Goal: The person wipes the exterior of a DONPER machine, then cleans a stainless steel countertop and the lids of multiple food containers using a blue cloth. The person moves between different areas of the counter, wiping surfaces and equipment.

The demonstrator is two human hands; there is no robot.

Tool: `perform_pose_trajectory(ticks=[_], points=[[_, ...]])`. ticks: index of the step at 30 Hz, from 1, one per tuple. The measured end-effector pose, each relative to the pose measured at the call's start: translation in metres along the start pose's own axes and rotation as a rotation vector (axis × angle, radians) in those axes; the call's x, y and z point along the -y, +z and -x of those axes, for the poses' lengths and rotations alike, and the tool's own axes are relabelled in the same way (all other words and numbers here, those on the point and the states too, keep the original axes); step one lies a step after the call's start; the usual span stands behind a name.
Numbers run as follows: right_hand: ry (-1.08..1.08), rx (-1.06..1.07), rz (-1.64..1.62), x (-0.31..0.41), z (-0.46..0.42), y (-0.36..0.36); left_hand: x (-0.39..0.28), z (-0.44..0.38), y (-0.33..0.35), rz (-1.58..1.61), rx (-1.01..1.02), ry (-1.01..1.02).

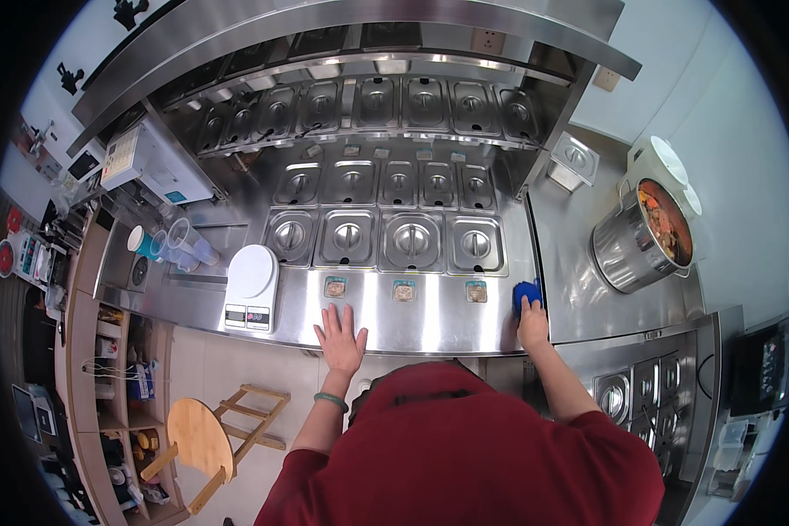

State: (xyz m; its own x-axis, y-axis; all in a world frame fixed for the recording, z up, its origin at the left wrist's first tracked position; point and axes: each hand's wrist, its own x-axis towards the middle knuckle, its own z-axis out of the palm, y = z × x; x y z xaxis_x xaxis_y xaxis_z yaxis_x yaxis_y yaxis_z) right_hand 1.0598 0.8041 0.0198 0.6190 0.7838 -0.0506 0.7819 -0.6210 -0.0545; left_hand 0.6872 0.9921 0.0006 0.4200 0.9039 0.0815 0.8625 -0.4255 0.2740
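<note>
My left hand (342,342) lies flat, fingers spread, on the front edge of the stainless steel counter (381,322). A green bracelet (331,399) is on that wrist. At the counter's right end my right hand (532,323) grips a blue cloth (526,299) against the steel, beside the dark seam. Between and above the hands, labels (404,290) are stuck along the counter. Behind them sit rows of lidded steel food pans (411,242). A white kitchen scale (251,289) stands left of my left hand.
A steel stockpot (641,237) of reddish food stands on the right counter, near a small lidded steel container (573,161). Clear plastic jugs (187,243) and a teal-and-white cup (143,242) are at left. A shelf of lidded pans (375,105) hangs behind. A wooden stool (200,440) stands below left.
</note>
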Motion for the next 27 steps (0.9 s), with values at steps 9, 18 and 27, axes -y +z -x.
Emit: perform_pose_trajectory(ticks=[9, 18, 27], points=[[-0.037, 0.202, -0.252, 0.025, 0.058, -0.008, 0.007, -0.001, -0.005, 0.045, 0.033, 0.128], [0.343, 0.655, -1.891, 0.077, 0.047, -0.079, 0.055, -0.019, -0.016, 0.215, -0.034, 0.186], [0.068, 0.123, -2.007, 0.155, -0.006, -0.181, 0.079, -0.031, -0.019, 0.192, 0.018, 0.303]])
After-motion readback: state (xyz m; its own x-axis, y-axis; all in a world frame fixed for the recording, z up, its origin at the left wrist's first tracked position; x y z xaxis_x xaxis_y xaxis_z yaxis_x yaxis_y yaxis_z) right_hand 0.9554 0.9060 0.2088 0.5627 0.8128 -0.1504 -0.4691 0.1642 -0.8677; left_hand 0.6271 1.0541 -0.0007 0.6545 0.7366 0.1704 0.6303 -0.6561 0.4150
